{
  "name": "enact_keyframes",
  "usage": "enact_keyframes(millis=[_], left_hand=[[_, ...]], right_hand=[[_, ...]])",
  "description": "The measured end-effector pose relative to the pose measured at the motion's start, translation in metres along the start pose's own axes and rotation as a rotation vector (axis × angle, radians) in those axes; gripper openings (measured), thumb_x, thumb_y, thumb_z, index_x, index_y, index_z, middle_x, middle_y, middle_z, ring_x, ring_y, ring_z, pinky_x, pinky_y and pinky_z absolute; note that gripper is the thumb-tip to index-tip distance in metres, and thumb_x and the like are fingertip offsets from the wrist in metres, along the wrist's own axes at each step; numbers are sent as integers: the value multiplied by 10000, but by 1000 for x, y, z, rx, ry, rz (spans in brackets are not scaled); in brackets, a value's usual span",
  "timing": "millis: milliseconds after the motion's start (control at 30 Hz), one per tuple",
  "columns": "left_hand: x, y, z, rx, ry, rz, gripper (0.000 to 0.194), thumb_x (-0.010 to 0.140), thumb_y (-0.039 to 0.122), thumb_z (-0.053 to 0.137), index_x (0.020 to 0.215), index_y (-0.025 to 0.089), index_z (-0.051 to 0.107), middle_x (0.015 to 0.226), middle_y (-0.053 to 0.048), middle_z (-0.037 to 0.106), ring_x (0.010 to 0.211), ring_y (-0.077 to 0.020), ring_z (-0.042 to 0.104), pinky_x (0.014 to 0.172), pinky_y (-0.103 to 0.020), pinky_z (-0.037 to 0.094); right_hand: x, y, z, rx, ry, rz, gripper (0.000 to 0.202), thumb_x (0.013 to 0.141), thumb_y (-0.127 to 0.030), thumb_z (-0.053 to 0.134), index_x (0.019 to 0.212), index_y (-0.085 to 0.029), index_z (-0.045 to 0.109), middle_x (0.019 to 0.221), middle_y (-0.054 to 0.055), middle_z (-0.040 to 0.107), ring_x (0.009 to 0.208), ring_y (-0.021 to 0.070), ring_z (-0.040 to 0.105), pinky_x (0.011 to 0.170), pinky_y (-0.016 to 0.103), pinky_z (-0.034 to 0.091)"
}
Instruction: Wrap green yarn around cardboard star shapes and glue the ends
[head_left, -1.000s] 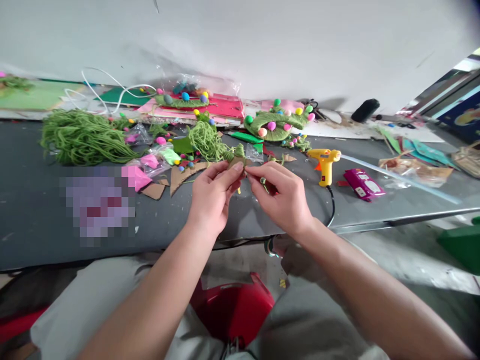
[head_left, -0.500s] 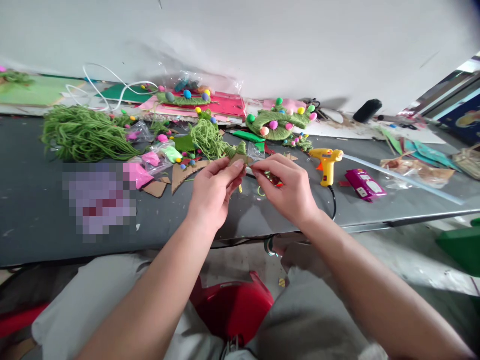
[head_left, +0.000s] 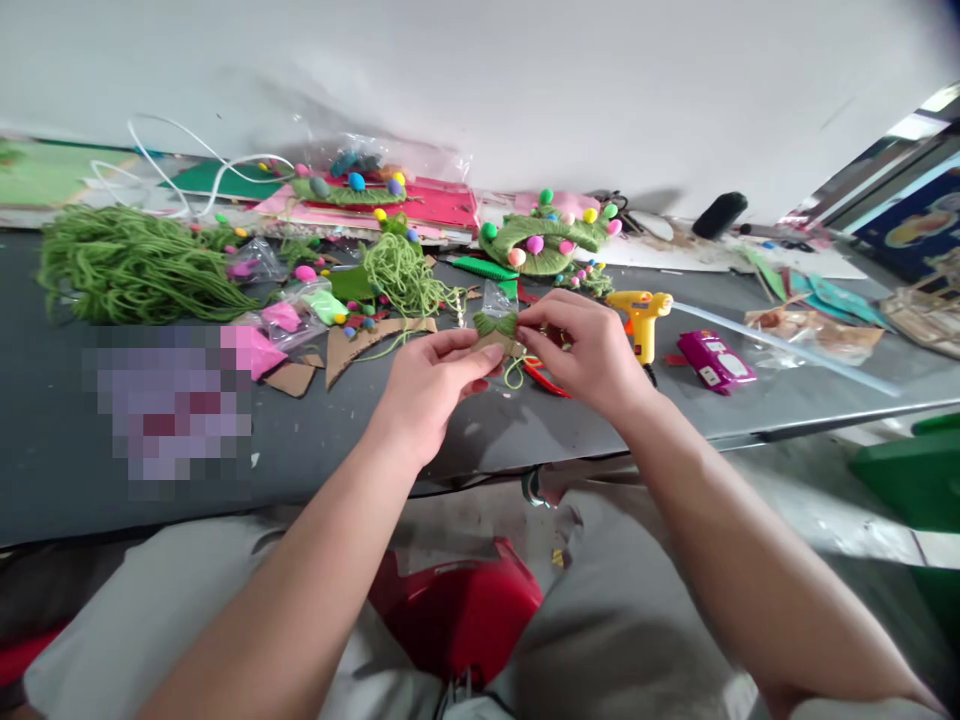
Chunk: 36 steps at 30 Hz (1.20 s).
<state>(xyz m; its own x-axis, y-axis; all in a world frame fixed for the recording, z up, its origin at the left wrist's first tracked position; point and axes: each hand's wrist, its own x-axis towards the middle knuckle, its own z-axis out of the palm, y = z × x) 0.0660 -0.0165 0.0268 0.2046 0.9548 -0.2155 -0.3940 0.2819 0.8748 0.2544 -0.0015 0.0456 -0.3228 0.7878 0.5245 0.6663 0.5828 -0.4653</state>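
My left hand [head_left: 431, 390] pinches a small cardboard piece [head_left: 501, 336] partly wrapped in green yarn, over the dark grey table. At the right edge of that piece, my right hand [head_left: 589, 350] is closed with thumb and index finger together; whatever lies between them is too small to make out. A thin loop of green yarn [head_left: 514, 374] hangs below the piece. Red-handled scissors [head_left: 546, 378] lie partly under my right hand. Behind my hands sits a tangle of green yarn [head_left: 405, 275].
A yellow glue gun [head_left: 642, 322] stands right of my right hand, beside a purple packet [head_left: 716, 362]. At the left are a large yarn bundle [head_left: 135, 265] and curved cardboard [head_left: 367, 345]. A yarn wreath with coloured balls [head_left: 532, 245] lies at the back.
The wrapped piece has turned so more of its green yarn shows, and the yarn loop and scissors are more visible. The whole view has shifted, with table items appearing further left.
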Motion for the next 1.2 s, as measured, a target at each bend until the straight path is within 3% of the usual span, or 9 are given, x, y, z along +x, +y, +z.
enact_keyframes(millis=[200,333,433,567,700,1000,1200], left_hand=[[5,-8,1,85,166,84,394,558,264,956,850,162,713,757,-27,749,687,-149,673,657,-269,526],[4,-11,2,140,143,123,368,594,290,937,848,158,706,724,-23,732,630,-141,645,630,-274,510],[3,-10,4,137,156,148,371,594,280,932,841,144,691,724,-20,712,631,-133,630,617,-263,489],[3,-9,4,33,177,186,402,577,275,943,825,141,657,708,-12,693,635,-129,627,640,-268,490],[5,-7,1,-64,173,187,406,561,256,953,799,146,643,684,-1,683,641,-131,639,694,-293,512],[3,2,0,-237,162,161,339,595,195,928,774,153,643,707,24,679,704,-100,655,770,-254,526],[4,4,0,-251,194,146,320,608,166,919,833,146,693,830,-13,741,755,-107,672,774,-243,520]], right_hand=[[0,-9,-2,5,-4,135,109,901,-213,675,820,-151,713,738,7,641,637,111,505,601,274,384],[0,-19,-2,180,-53,288,201,919,-299,658,804,-144,713,665,-5,626,567,93,464,521,256,351],[2,-24,1,230,-56,324,237,921,-317,654,773,-141,713,659,-3,630,570,94,477,511,252,352],[2,-31,10,151,-22,223,126,911,-223,651,822,-160,714,708,-2,652,594,105,496,561,267,382],[-3,-38,16,14,-22,61,113,936,-142,593,925,-182,699,911,42,675,717,138,553,646,286,419],[-11,-40,21,-20,21,-20,213,963,-144,575,1088,-164,747,1005,66,681,786,141,617,700,282,481],[-9,-35,24,40,50,3,230,942,-128,588,1037,-220,776,976,45,704,777,143,622,697,285,491]])
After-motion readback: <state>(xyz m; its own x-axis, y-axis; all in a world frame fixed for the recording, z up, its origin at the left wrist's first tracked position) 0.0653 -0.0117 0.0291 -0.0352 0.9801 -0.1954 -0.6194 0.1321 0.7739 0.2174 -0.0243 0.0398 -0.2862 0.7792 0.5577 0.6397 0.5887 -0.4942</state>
